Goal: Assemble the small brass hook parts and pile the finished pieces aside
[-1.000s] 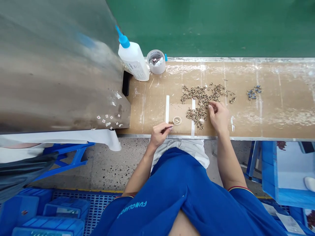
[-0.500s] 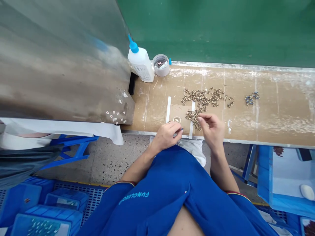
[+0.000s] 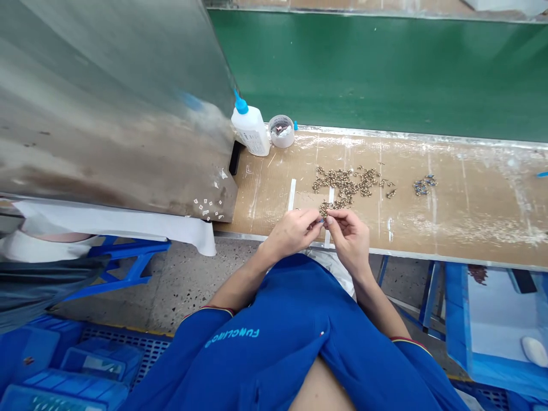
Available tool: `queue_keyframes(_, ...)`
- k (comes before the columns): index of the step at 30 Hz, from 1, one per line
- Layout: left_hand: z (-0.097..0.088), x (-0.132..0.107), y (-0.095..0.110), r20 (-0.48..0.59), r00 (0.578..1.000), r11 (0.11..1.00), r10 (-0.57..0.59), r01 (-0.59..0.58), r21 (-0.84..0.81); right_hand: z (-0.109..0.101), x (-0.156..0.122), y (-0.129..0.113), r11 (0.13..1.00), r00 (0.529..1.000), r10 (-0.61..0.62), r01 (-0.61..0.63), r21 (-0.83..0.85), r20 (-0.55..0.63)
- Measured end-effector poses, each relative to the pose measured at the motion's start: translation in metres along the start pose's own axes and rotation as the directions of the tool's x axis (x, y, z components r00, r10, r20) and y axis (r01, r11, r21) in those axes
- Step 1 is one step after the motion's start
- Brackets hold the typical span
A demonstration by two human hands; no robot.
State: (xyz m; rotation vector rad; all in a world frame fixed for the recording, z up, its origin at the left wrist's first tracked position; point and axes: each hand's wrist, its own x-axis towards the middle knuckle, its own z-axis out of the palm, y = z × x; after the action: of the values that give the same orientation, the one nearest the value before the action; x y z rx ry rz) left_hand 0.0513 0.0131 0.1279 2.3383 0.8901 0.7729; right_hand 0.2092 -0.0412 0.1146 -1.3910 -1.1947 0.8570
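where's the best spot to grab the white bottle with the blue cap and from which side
Probably the white bottle by its broad body, below the tapering blue cap, coming from the near side over the cardboard: the metal cabinet crowds its left, the tub its right.

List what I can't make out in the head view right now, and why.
All in the head view:
Small blue piece at the fingertips of the left hand: shape unclear, too small and partly covered by the hand.
Right hand: its own grip hides whether it holds anything.
White bottle: print too small to read.
Blue item at far right: cut off by the picture's edge.
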Motion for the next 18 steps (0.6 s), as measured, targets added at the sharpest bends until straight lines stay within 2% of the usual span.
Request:
queue_keyframes(4,-0.008,0.003,0.000,0.046,0.999,1.000,0.015,-0.016,0.016,0.001,-0.001,-0.005,1.000,1.000,-0.012,0.012,0.025,0.001)
queue_keyframes(9,-0.011,0.007,0.001,0.034,0.998,0.998,0.059,-0.060,0.033,-0.001,0.003,-0.008,0.998,0.998,-0.068,0.068,0.018,-0.018)
queue_keyframes(13,-0.012,0.010,0.001,0.013,0.992,0.991,0.126,-0.127,0.048,-0.006,0.006,-0.012,0.993,0.992,-0.119,0.118,0.006,0.035)
queue_keyframes(18,-0.019,0.014,0.005,0.038,0.989,0.982,0.144,-0.148,0.114,-0.014,0.009,-0.022,0.981,0.978,-0.184,0.189,-0.046,0.101)
